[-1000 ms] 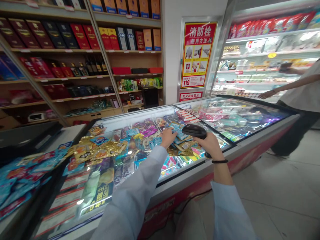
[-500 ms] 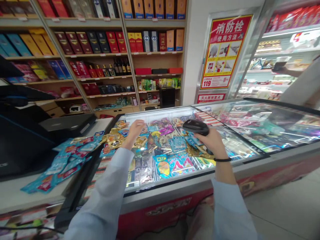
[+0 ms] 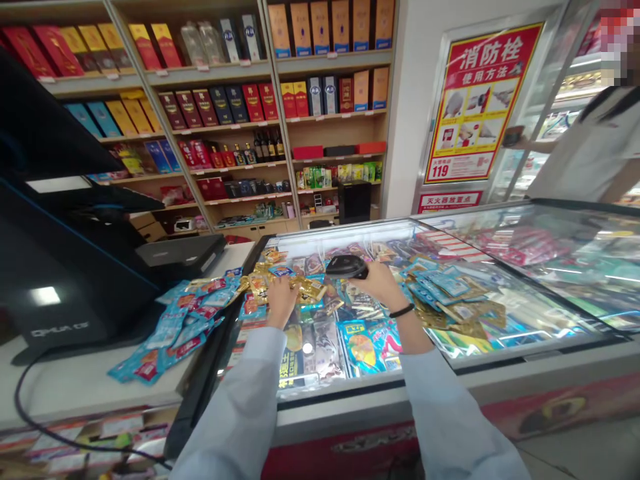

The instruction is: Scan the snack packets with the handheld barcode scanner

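My right hand [image 3: 381, 285] is wrapped around the handle of a black barcode scanner [image 3: 347, 267], whose head points left. My left hand [image 3: 283, 300] is at the pile of gold snack packets [image 3: 259, 285] on the left of the freezer's glass lid. Its fingers are curled down over a gold packet, and their tips are partly hidden. A blue packet [image 3: 281, 271] lies just beyond them. Right of my right wrist, a second pile holds blue packets [image 3: 440, 283] on top of gold ones [image 3: 463, 323], flat on the glass.
Blue and red packets [image 3: 187, 317] lie on the white counter [image 3: 240, 257] at left, beside a black checkout machine [image 3: 55, 280]. The chest freezer [image 3: 345, 393] holds bagged goods under glass. A person in white [image 3: 585, 157] stands at right. Boxed goods fill the shelves [image 3: 225, 127] behind.
My left hand has come down from above onto the gold packets. The scanner in my right hand has moved left, away from the right-hand pile. The view has turned left.
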`<state>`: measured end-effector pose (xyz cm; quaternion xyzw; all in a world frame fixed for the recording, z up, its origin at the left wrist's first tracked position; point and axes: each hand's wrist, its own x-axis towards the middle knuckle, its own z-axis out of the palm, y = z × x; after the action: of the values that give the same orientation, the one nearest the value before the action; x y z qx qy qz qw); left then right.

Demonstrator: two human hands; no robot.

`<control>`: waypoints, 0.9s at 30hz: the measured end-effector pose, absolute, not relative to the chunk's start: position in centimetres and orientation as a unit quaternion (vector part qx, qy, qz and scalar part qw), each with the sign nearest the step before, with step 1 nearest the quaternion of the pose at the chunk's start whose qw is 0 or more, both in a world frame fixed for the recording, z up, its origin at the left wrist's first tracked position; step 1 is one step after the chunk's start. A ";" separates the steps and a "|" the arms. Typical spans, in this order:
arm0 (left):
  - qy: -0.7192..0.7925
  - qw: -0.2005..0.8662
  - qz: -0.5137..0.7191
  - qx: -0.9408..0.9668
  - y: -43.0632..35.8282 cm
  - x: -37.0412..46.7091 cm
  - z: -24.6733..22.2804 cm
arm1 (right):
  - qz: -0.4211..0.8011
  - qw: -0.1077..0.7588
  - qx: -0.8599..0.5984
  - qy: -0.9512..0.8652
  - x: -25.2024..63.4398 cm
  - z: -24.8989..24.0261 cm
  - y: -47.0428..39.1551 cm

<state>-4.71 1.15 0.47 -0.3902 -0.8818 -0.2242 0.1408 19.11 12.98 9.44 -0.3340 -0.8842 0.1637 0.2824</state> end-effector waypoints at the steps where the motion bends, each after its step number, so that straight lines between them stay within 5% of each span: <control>1: -0.887 0.146 -0.203 -0.388 1.3 -4.5 0.5 | 0.154 0.271 -0.328 -0.892 18.7 9.1 12.8; 14: -0.913 0.058 -0.182 -0.359 2.5 -4.2 0.7 | 0.130 0.252 -0.325 -0.902 17.9 7.6 12.4; 27: -0.823 -0.001 -0.463 -0.330 0.8 -6.7 1.4 | 0.147 0.250 -0.334 -0.897 17.6 5.5 12.9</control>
<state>-6.73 0.75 1.41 -0.3302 -0.8226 -0.4629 -0.0011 17.58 12.92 5.55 -0.3338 -0.8970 0.1473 0.2497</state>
